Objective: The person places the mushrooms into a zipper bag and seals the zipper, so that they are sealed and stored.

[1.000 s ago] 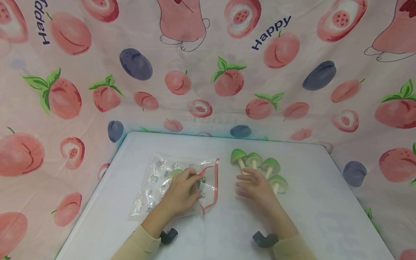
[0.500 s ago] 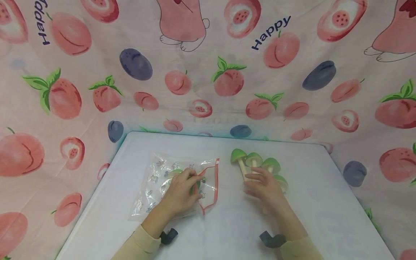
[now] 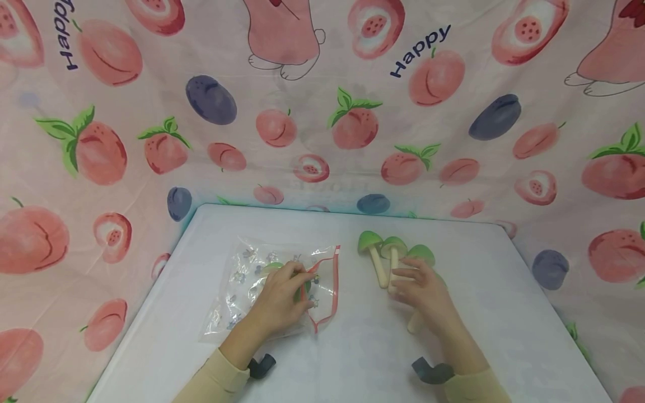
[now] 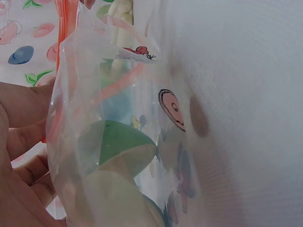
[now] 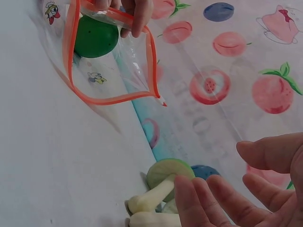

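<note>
My left hand (image 3: pixel 282 296) grips the mouth edge of a clear plastic zip bag (image 3: pixel 219 319) with a red-orange seal and small printed figures. Its mouth gapes toward the right. Inside lie toy mushrooms, one with a green cap (image 5: pixel 97 38), seen through the film in both wrist views. My right hand (image 3: pixel 425 294) is over a row of green-capped mushrooms (image 3: pixel 370 244) to the right of the bag, thumb apart from the fingers. Two of them show nearly whole; the hand partly hides the others. In the right wrist view the fingertips overlap a mushroom with a pale stem (image 5: pixel 156 196).
The white table (image 3: pixel 347 364) bears the bag and the mushrooms. Behind and beside it hangs a pink fruit-print cloth (image 3: pixel 312 84). Each wrist carries a dark strap piece (image 3: pixel 433 370), and the sleeves are beige.
My right hand has moved right along the row, uncovering the leftmost mushroom and part of the second's stem. The left hand and the bag stay in place.
</note>
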Demonstrator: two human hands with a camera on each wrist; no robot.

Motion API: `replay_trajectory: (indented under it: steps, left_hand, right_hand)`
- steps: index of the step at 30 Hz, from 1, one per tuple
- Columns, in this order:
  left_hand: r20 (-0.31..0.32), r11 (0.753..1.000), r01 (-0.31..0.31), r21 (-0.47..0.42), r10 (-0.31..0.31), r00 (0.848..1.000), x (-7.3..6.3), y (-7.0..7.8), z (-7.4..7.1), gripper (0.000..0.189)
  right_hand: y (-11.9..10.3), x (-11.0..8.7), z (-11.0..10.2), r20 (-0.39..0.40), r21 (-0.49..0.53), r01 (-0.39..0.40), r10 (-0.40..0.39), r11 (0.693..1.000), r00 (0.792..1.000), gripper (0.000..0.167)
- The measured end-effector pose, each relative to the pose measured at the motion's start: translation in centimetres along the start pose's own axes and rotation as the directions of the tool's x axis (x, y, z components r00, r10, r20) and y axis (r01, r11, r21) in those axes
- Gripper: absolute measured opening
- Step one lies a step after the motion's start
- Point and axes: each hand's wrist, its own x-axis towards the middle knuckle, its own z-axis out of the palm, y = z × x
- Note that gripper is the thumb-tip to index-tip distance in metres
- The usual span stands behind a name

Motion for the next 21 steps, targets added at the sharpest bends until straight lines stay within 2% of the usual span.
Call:
replay_trajectory:
  steps: [5, 12, 21]
  left_hand:
    - [-0.001, 1.0, -0.003, 0.004, 0.003, 1.0, 0.0, -0.1, 0.1, 0.058]
    - [-0.009, 1.0, -0.008, 0.002, 0.008, 1.0, 0.0, -0.1, 0.2, 0.059]
    - [-0.024, 1.0, -0.022, -0.005, 0.022, 0.999, 0.0, -0.2, 0.3, 0.06]
  right_hand:
    - [-0.2, -0.1, -0.7, -0.019, -0.027, -0.005, 0.005, 1.0, 1.0, 0.063]
    - [-0.4, -0.5, -1.5, -0.052, -0.053, 0.026, -0.029, 0.998, 0.998, 0.062]
    - [-0.6, -0.7, -2.9, -0.073, -0.176, 0.0, -0.013, 0.984, 0.997, 0.068]
